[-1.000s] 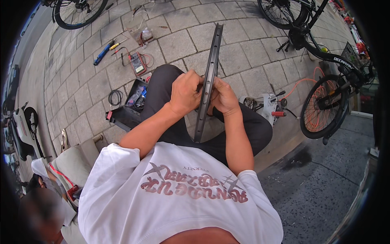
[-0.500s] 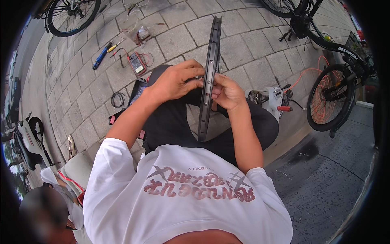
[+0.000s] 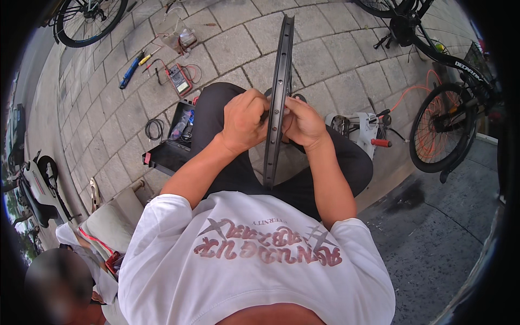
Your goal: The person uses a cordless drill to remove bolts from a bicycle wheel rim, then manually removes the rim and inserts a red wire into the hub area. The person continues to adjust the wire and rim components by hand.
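A black bicycle wheel rim [image 3: 280, 81] stands upright between my bent legs, seen edge-on, with a row of small holes along its outer face. Pressed close to its left side is my left hand [image 3: 245, 120], the fingers curled in and their tips hidden. On the opposite side, my right hand [image 3: 306, 124] is closed, thumb and fingers pinched together close to the rim. Whatever either hand grips is too small or too hidden to make out.
An open black toolbox [image 3: 170, 151] lies beyond my left forearm, near a coiled black cable [image 3: 154, 129]. Farther off are a red multimeter [image 3: 179, 79] and a blue tool [image 3: 130, 74]. A metal stand with a red handle [image 3: 381, 143] is at right, before a bicycle [image 3: 441, 127]. A person sits lower left.
My left hand has turned and curled in closer against the rim, its forearm swinging right, so more of the toolbox shows. My right hand stays nearly in place, its fingers shifted slightly.
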A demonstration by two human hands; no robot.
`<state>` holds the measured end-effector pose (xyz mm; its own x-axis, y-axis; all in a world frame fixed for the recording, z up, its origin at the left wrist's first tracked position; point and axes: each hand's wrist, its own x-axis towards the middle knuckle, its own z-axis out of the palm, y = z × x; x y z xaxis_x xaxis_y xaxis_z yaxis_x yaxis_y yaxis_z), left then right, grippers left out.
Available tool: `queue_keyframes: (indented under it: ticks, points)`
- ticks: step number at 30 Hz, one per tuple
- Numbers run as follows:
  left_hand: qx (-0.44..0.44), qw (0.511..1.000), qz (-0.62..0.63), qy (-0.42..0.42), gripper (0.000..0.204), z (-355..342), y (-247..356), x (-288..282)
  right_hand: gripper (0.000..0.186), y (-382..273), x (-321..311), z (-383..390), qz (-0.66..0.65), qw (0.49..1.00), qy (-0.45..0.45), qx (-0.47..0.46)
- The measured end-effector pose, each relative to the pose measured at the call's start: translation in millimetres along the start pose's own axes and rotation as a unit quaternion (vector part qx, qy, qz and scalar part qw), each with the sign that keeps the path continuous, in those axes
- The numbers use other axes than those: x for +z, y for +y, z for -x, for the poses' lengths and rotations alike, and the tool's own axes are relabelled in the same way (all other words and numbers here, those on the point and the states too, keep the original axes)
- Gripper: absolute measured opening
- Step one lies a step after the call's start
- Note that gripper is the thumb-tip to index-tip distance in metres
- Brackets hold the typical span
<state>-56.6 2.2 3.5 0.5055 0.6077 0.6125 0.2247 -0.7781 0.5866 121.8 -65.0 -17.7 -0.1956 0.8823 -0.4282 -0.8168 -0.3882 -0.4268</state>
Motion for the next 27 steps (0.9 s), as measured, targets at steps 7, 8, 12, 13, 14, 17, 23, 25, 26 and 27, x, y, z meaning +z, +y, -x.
queue_keyframes:
  ticks: [7, 8, 12, 13, 14, 17, 23, 25, 26, 27]
  points:
    - [-0.035, 0.998, -0.034, 0.044, 0.024, 8, 14, 8, 0.042, 19, -40, -6, -0.041, 0.996, -0.063, -0.049]
    - [-0.037, 0.998, -0.033, 0.041, 0.024, 9, 15, 6, 0.042, 18, -38, -7, -0.029, 0.996, -0.069, -0.050]
    - [-0.064, 0.998, -0.012, 0.002, 0.020, 14, 20, -2, 0.043, 12, -19, -3, -0.015, 0.995, -0.085, -0.050]
    - [-0.062, 0.998, -0.003, -0.010, 0.021, 16, 23, -5, 0.041, 11, -13, -3, 0.002, 0.998, -0.047, -0.050]
    - [-0.059, 0.998, 0.006, -0.026, 0.022, 18, 24, -9, 0.039, 12, -6, -3, 0.016, 0.999, -0.008, -0.051]
    - [-0.050, 0.997, -0.011, -0.066, 0.031, 22, 21, -21, 0.030, 6, 5, -5, 0.059, 0.997, 0.054, -0.008]
    - [-0.093, 0.994, 0.020, -0.054, 0.033, -1, 11, -26, 0.011, -16, 27, -11, 0.106, 0.987, 0.088, 0.078]
    - [-0.076, 0.995, 0.016, -0.064, 0.028, 2, 12, -23, 0.011, -14, 32, -9, 0.109, 0.986, 0.095, 0.089]
    - [-0.073, 0.995, 0.018, -0.063, 0.026, 1, 10, -22, 0.012, -17, 35, -10, 0.115, 0.984, 0.097, 0.093]
    - [-0.069, 0.996, 0.020, -0.061, 0.025, 2, 7, -21, 0.014, -17, 38, -7, 0.106, 0.986, 0.090, 0.092]
